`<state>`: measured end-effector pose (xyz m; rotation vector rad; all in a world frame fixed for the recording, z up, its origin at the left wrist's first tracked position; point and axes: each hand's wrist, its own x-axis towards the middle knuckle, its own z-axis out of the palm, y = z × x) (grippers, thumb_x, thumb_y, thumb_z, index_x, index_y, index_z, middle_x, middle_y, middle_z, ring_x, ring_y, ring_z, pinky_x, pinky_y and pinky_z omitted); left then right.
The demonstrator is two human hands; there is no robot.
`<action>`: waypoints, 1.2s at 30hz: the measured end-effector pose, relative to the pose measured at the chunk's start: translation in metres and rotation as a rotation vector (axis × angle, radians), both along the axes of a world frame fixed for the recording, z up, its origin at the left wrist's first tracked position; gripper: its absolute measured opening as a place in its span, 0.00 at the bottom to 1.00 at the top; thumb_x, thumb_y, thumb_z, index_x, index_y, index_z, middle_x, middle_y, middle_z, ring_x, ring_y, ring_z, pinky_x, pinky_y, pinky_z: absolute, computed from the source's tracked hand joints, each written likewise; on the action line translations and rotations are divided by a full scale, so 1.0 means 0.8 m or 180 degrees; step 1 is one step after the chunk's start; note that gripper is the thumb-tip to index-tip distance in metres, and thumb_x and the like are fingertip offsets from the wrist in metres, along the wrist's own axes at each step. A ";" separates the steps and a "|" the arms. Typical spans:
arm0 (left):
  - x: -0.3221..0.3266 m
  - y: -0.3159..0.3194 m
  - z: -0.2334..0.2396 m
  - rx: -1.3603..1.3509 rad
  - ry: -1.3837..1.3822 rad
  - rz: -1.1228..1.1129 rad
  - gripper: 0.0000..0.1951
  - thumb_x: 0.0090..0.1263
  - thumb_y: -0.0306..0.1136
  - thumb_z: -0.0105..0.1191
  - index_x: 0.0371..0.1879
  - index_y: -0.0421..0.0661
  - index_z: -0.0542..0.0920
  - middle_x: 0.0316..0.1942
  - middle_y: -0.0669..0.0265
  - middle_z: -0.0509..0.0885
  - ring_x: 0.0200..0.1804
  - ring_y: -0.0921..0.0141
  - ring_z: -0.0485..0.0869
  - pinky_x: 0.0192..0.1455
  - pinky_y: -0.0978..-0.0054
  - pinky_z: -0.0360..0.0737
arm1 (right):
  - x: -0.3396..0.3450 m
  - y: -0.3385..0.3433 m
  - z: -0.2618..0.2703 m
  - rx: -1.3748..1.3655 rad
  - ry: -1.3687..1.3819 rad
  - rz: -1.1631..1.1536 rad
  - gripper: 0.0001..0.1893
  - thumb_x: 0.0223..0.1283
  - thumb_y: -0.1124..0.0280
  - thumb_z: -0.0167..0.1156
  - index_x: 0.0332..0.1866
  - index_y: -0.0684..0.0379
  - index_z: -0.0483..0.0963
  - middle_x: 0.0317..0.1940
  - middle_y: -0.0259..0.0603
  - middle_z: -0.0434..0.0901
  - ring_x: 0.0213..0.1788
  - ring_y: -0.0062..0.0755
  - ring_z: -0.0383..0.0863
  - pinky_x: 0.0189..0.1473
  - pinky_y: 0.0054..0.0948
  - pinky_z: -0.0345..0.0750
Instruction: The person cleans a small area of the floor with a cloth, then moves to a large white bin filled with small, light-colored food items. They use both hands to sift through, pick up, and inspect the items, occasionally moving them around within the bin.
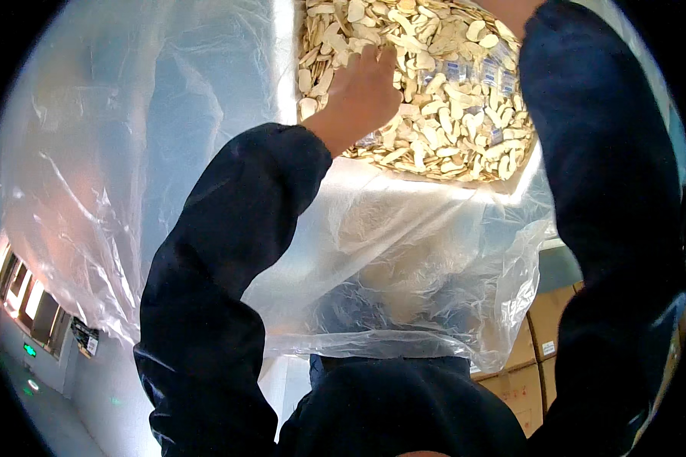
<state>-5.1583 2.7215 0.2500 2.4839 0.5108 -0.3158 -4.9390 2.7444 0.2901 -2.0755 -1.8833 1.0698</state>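
My left hand (363, 91) rests palm down on a deep heap of pale dried slices (451, 114), fingers slightly apart and pointing away from me. Its palm side is hidden, and nothing shows in its grip. At the top edge, beside the far right part of the heap, only a portion of my right hand (511, 14) appears; its fingers are out of view. Small clear sachets with blue print (489, 74) lie among the slices, right of my left hand. A white-walled box (286, 63) contains the heap, with clear plastic film (389, 228) spread out over its near side.
More plastic film (103, 143) spreads widely to the left over a pale blue surface. Cardboard boxes (509, 394) stand low on the right, near my body. At the far lower left are a window (28, 291) and a green lit sign (30, 349).
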 end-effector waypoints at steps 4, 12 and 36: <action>-0.010 0.004 0.010 -0.0166 0.0249 -0.0180 0.22 0.61 0.32 0.49 0.55 0.42 0.66 0.46 0.51 0.74 0.48 0.53 0.77 0.48 0.58 0.76 | -0.030 0.045 -0.082 0.0245 0.0048 0.0057 0.16 0.56 0.67 0.52 0.48 0.61 0.76 0.41 0.53 0.79 0.47 0.50 0.78 0.49 0.41 0.74; -0.011 0.028 0.007 -0.0270 0.0547 -0.0141 0.15 0.61 0.32 0.49 0.45 0.39 0.74 0.39 0.51 0.78 0.45 0.53 0.79 0.48 0.58 0.76 | -0.094 0.071 -0.149 0.0074 -0.0191 -0.0107 0.15 0.55 0.73 0.52 0.48 0.62 0.74 0.43 0.55 0.79 0.49 0.49 0.78 0.47 0.43 0.75; -0.017 0.071 -0.026 -0.0471 0.0249 0.0612 0.10 0.63 0.30 0.46 0.38 0.40 0.77 0.40 0.53 0.82 0.43 0.54 0.80 0.45 0.60 0.76 | -0.049 -0.042 -0.119 0.0828 -0.0307 0.0889 0.06 0.46 0.75 0.57 0.31 0.61 0.78 0.32 0.47 0.80 0.41 0.46 0.78 0.45 0.40 0.74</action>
